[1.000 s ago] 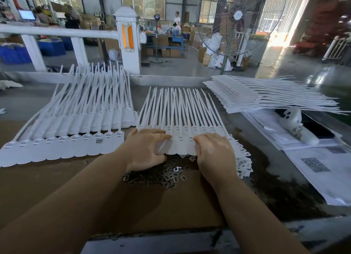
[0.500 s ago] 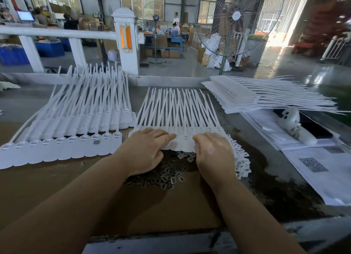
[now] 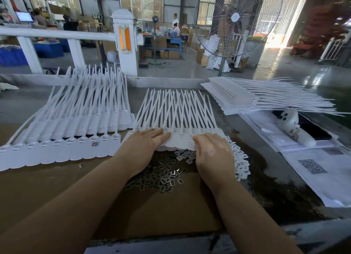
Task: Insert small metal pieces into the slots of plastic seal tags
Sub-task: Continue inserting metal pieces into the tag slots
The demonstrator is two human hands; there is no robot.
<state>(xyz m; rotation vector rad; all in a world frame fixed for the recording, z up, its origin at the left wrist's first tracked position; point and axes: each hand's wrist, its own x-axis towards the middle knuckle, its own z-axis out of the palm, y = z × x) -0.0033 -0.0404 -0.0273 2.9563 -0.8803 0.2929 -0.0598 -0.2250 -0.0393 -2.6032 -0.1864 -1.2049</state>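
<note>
Factory hall behind, brown cardboard sheet [image 3: 57, 193] spread over a grey bench [image 3: 247, 139] in front. Row of white seal tags [image 3: 178, 124] fanned on the bench, flat heads toward the body, straps pointing away. Left hand [image 3: 141, 149] laid palm down on the left end of that row, fingers [image 3: 161, 135] straight and relaxed, pressing the tag heads, gripping nothing. Right hand [image 3: 213, 153] palm down at the right end of the same row, fingers curled over the near edge of the heads; whether they pinch a tag or a metal piece cannot be told. Both forearms bare, reaching forward from the bottom corners. Heap of small metal pieces [image 3: 163, 175], grey rectangular clips, just below and between the two hands on the cardboard. White plastic bits [image 3: 240, 164] piled just right of the right hand. Second, longer row of tags [image 3: 62, 139] well left of the left fingers, one showing a metal piece in its slot. Flat stack of tags [image 3: 247, 97] beyond and right of the right fingers. Printed sheets [image 3: 322, 170] far right with a QR code, text too small to read. Large pedestal fan [image 3: 235, 19] standing past the bench.
</note>
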